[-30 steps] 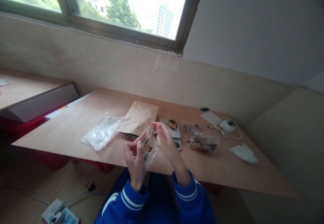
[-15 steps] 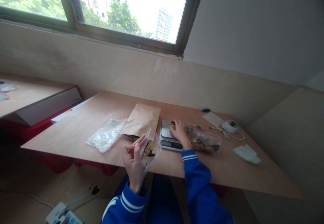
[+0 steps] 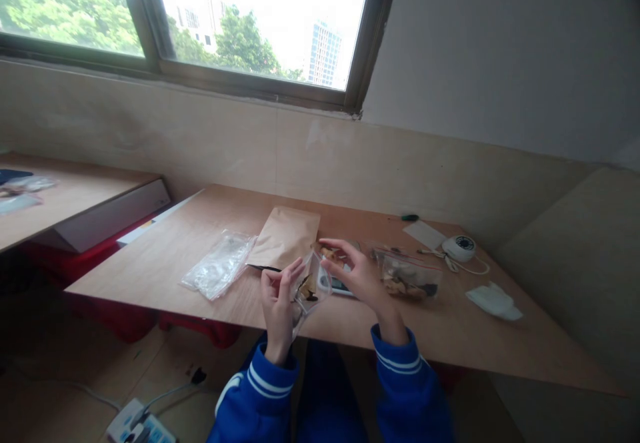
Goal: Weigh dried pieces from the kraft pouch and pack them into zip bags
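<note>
While the left hand pinches a small clear bag between thumb and fingers, the right hand grips a brown dried slice at the bag's mouth, over the table. Other dried pieces sit inside the small bag. Behind the right hand, partly hidden by it, is a scale. Left of the scale lies a brown paper pouch, and farther left some flat clear bags; to its right rests a larger clear bag of dried pieces. Beyond are a white dome camera, a white card, a green-handled tool and a crumpled white wrapper
</note>
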A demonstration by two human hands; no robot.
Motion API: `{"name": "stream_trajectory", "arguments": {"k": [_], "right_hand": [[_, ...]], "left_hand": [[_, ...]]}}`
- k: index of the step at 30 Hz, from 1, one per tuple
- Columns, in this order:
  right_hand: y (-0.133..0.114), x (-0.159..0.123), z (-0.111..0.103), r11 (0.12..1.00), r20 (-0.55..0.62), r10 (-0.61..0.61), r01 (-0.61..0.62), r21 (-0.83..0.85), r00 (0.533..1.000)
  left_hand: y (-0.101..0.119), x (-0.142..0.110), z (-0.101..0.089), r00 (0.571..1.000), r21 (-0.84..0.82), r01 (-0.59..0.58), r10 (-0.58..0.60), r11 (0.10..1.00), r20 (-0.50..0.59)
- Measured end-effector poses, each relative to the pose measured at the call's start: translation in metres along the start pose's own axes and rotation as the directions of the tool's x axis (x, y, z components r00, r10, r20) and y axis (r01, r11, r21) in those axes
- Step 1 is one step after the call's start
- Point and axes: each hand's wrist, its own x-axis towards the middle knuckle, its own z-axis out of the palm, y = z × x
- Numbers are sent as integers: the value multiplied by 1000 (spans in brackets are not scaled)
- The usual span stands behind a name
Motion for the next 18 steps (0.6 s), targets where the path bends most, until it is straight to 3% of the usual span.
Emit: {"name": "stream_trajectory", "arguments": {"k": [3, 6, 13, 18], "right_hand": [[-23, -10, 10, 995, 76, -55, 61, -73, 996], [-26, -16, 16, 987, 118, -81, 96, -127, 990], [-31, -25, 6, 984, 290, -90, 129, -120, 953], [-34, -33, 3, 993, 197, 12, 11, -115, 980]], "left_hand": [[5, 2, 6, 999, -20, 19, -20, 1000, -48], [10, 2, 8, 995, -18, 14, -15, 1000, -94], [17, 0, 0, 999, -19, 10, -11, 1000, -32], [21, -3, -8, 995, -82, 72, -67, 994, 68]]}}
